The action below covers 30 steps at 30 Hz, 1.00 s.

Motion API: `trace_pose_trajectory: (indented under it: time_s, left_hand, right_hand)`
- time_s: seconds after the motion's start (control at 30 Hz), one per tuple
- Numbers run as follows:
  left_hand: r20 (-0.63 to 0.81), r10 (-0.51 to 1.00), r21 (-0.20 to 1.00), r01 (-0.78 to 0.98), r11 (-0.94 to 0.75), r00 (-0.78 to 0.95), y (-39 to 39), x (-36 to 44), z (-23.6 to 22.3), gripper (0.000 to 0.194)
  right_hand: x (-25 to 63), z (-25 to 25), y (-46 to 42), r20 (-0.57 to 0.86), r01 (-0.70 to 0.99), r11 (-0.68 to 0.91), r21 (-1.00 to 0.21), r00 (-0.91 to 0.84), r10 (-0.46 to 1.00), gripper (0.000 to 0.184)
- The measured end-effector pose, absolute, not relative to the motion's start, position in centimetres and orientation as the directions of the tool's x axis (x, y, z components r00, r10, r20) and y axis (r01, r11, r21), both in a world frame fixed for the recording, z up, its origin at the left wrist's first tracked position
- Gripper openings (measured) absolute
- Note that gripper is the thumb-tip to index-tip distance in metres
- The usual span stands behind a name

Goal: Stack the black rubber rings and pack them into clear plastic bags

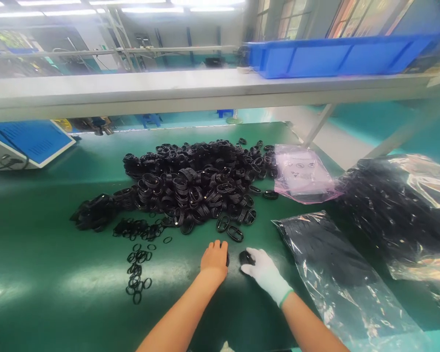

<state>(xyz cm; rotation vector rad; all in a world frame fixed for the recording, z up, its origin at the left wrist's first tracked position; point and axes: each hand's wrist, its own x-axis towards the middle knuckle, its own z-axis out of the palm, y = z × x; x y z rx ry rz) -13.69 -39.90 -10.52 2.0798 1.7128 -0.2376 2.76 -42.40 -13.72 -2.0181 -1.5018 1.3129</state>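
Note:
My bare left hand [214,259] rests knuckles-up on the green table [40,274], fingers curled over a small black part that barely shows at its right edge. My right hand [263,269], in a white glove, pinches a black oval part [245,257] against the table. Both hands lie just in front of a big heap of black oval ring parts [198,183]. Two loose oval parts [235,233] lie a little beyond my fingers.
Small thin black O-rings [137,274] are scattered to the left. A pink plastic bag [302,173] and clear bags of black parts [337,274] lie on the right. A blue bin [337,54] stands on the overhead shelf. A blue-topped device [29,142] sits at the far left.

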Motion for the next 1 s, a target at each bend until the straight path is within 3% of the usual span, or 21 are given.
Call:
trace_pose_trajectory:
  time_s: [0.07, 0.2, 0.27, 0.47, 0.67, 1.0]
  left_hand:
    - [-0.392, 0.888, 0.339, 0.935, -0.103, 0.240, -40.5, -13.9, -10.6, 0.069]
    - [-0.332, 0.890, 0.721, 0.693, 0.026, 0.312, -42.2, -13.4, -11.7, 0.073]
    - [-0.323, 0.896, 0.792, 0.605, 0.080, 0.305, -42.8, -12.6, -12.4, 0.075]
    - [-0.350, 0.899, 0.787, 0.603, 0.130, 0.263, -42.6, -11.1, -13.5, 0.077]
    - [-0.329, 0.902, 0.780, 0.618, 0.093, 0.279, -42.7, -11.2, -13.7, 0.078]
    - [-0.380, 0.885, 0.739, 0.664, 0.115, 0.270, -42.5, -11.1, -13.0, 0.077]
  right_hand:
    - [3.4, -13.6, -42.1, -0.518, 0.547, -0.436, -0.715, 0.004, 0.855, 0.056]
    - [4.6, -13.1, -42.1, -0.581, 0.441, -0.495, -0.748, -0.075, 0.811, 0.053]
    - [4.9, -12.7, -42.2, -0.596, 0.387, -0.514, -0.766, -0.124, 0.794, 0.051]
    - [4.9, -11.9, -41.9, -0.567, 0.272, -0.511, -0.816, -0.203, 0.798, 0.045]
    - [4.7, -12.0, -41.8, -0.551, 0.303, -0.489, -0.818, -0.167, 0.818, 0.035]
    - [4.6, -11.2, -41.7, -0.555, 0.348, -0.472, -0.810, -0.194, 0.809, 0.035]
